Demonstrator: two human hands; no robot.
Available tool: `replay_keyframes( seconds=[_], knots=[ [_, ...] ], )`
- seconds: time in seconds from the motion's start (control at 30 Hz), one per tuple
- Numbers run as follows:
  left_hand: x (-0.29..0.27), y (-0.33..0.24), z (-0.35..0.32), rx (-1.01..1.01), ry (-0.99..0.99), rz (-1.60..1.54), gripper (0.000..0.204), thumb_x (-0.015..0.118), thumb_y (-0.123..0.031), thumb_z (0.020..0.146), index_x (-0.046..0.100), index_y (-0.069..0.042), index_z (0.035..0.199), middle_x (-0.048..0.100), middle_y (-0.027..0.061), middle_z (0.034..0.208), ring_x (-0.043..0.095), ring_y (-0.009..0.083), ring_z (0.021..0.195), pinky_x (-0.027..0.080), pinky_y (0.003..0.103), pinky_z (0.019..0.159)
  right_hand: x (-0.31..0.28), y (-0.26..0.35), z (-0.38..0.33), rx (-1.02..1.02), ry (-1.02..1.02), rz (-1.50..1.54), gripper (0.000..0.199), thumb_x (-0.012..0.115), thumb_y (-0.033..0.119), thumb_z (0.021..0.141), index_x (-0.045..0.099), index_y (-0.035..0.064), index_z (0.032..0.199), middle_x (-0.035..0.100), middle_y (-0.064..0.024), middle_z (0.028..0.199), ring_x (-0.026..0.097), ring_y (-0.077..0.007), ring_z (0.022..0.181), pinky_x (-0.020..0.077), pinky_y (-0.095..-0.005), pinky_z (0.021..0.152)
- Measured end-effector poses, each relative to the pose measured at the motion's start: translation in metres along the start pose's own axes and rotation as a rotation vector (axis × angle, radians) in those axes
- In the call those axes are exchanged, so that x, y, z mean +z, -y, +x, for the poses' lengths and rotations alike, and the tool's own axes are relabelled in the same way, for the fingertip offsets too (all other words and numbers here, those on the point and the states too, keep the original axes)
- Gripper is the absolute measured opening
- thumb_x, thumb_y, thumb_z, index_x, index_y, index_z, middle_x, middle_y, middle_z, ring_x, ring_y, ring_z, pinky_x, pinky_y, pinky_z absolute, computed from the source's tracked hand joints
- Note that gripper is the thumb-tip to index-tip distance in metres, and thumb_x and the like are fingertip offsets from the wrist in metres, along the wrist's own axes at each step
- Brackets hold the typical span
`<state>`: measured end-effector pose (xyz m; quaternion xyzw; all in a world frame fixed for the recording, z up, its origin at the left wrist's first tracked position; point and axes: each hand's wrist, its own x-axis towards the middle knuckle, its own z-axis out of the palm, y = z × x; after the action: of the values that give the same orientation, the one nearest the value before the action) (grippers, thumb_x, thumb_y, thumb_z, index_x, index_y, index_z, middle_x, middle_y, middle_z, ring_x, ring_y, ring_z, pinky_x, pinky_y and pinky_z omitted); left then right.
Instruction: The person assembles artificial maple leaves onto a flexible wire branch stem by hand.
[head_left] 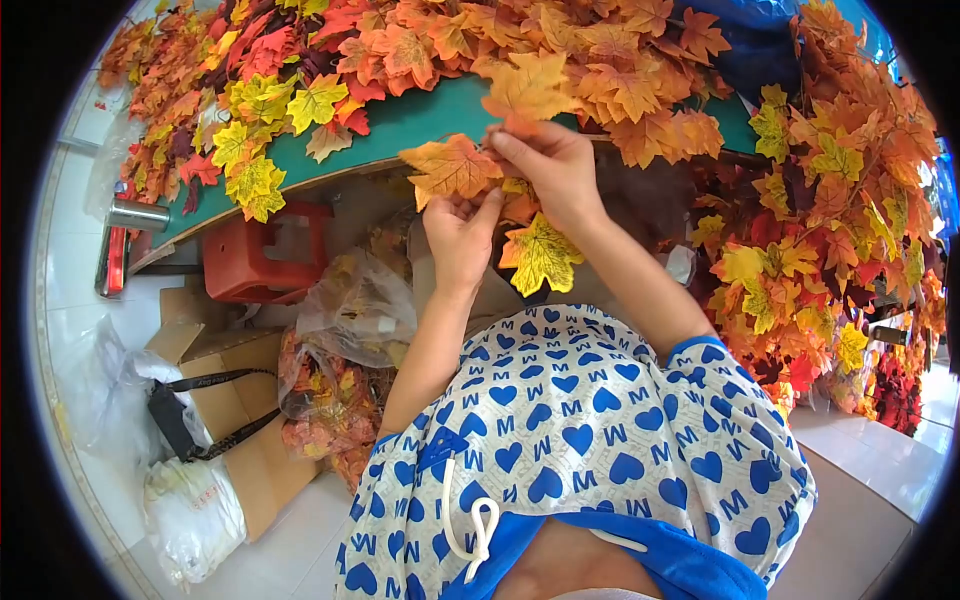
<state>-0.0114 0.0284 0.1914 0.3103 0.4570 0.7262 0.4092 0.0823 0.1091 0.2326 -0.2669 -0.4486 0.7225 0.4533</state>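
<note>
Head view: your left hand (458, 235) and right hand (545, 165) both pinch a leaf sprig (455, 168), light, floppy, easily torn; grip the stem.

Your left hand (458, 238) is hiding its fingertips behind the orange leaf (450, 168), so you're not showing how they grip. Below that leaf, your right hand (545, 165) is covering the stem joining it to the yellow leaf (541, 255). Left of the leaf, the red stool (262, 252) is disappearing under the green table (420, 115). The bagged leaves (335, 400) are blurring through plastic.
</note>
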Motion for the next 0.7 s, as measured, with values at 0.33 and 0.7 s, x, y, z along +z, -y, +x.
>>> replay_keyframes(
  seconds=[0.33,0.7],
  knots=[
    [-0.028,0.007,-0.001,0.224,0.009,-0.003,0.022,0.058,-0.004,0.087,0.054,0.003,0.107,0.060,0.0069,0.097,0.061,0.0138,0.080,0.052,0.026,0.070,-0.010,-0.038,-0.019,0.149,0.070,0.009,0.013,0.067,0.004,0.082,0.063,-0.0039,0.092,0.065,-0.0067,0.086,0.063,-0.0121,0.075,0.0523,-0.0242,0.070],
    [-0.008,0.019,-0.003,-0.167,-0.122,-0.651,0.015,0.057,-0.002,0.088,0.055,0.000,0.103,0.056,0.0029,0.087,0.055,0.0109,0.077,0.048,0.023,0.071,0.004,-0.034,-0.011,-0.143,-0.124,-0.044,0.010,0.063,0.008,0.087,0.062,-0.0002,0.092,0.064,-0.0040,0.080,0.061,-0.0108,0.072,0.0517,-0.0234,0.065]
  ],
)
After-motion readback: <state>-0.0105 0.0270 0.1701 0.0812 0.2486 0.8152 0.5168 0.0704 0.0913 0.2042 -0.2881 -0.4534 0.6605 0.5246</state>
